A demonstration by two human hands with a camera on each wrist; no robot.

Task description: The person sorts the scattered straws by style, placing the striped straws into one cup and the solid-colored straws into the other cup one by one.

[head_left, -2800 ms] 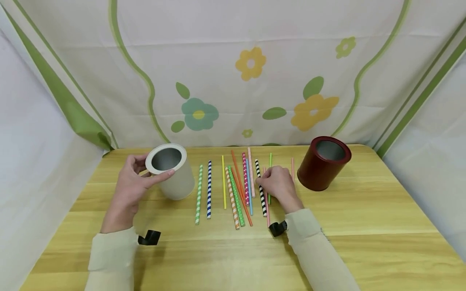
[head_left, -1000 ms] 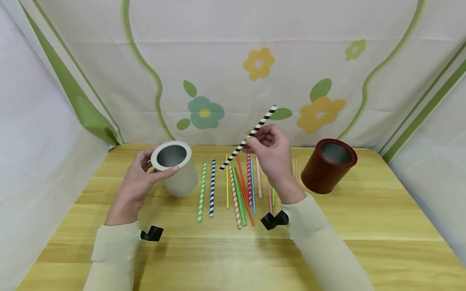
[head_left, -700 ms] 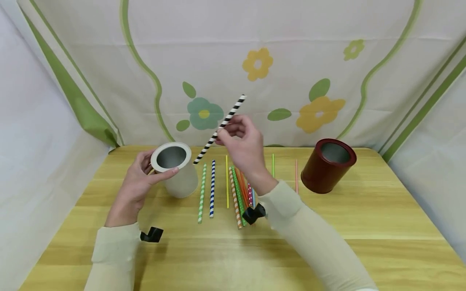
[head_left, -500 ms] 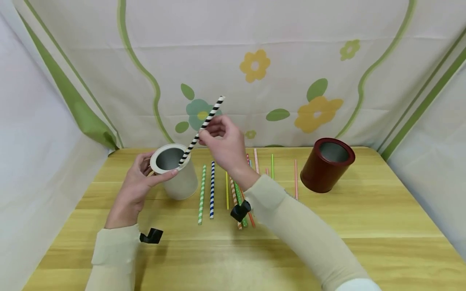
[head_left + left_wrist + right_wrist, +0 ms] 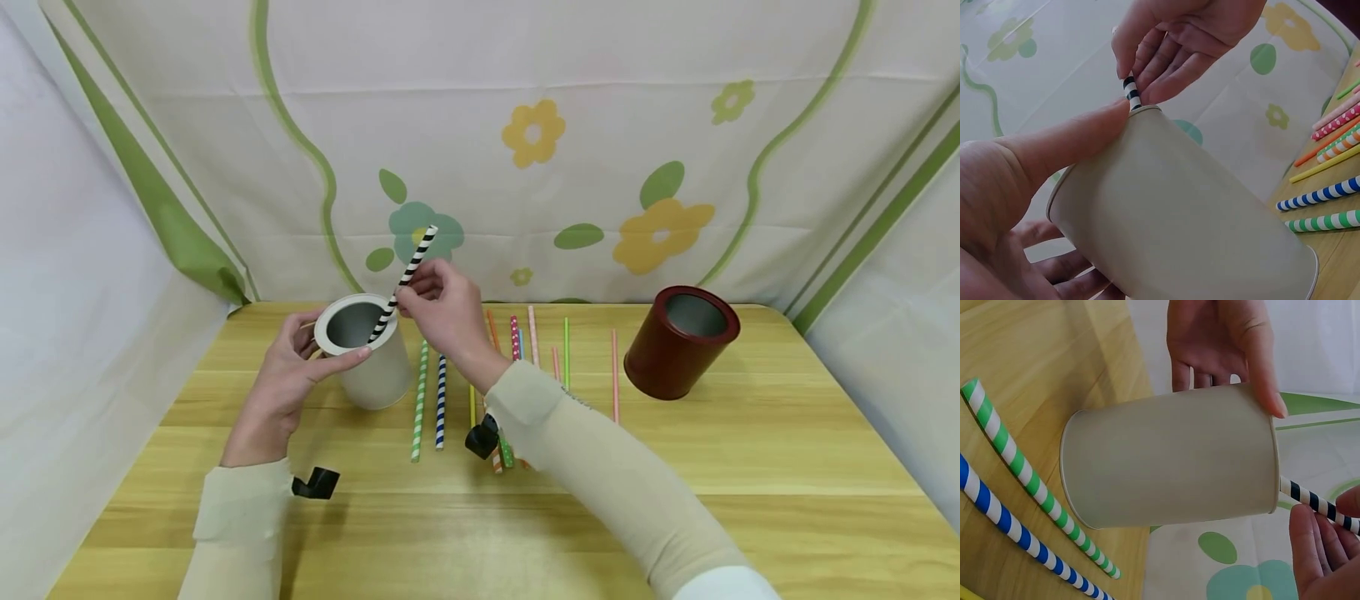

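Observation:
A cream-white can (image 5: 377, 375) with an open top stands on the left of the table. My left hand (image 5: 272, 387) holds it near the rim, the thumb across the front edge and the fingers around the far side. Between thumb and fingers my right hand (image 5: 448, 317) pinches a black-and-white striped paper straw (image 5: 420, 252) at about mid-length. The straw slants, its lower end inside the can's mouth by the right rim. In the right wrist view the can's wall (image 5: 1172, 462) hides that lower end.
Right of the can lie a green-striped straw (image 5: 419, 417) and a blue-striped straw (image 5: 441, 408). Several more straws lie partly under my right forearm, with a pink straw (image 5: 615, 375) farther right. A dark red can (image 5: 667, 354) stands at the right; a flowered curtain (image 5: 465, 142) hangs behind.
My right hand has lifted the black-and-white straw from among the others and carried it left, lowering its end into the white can's mouth. My left hand has kept its hold.

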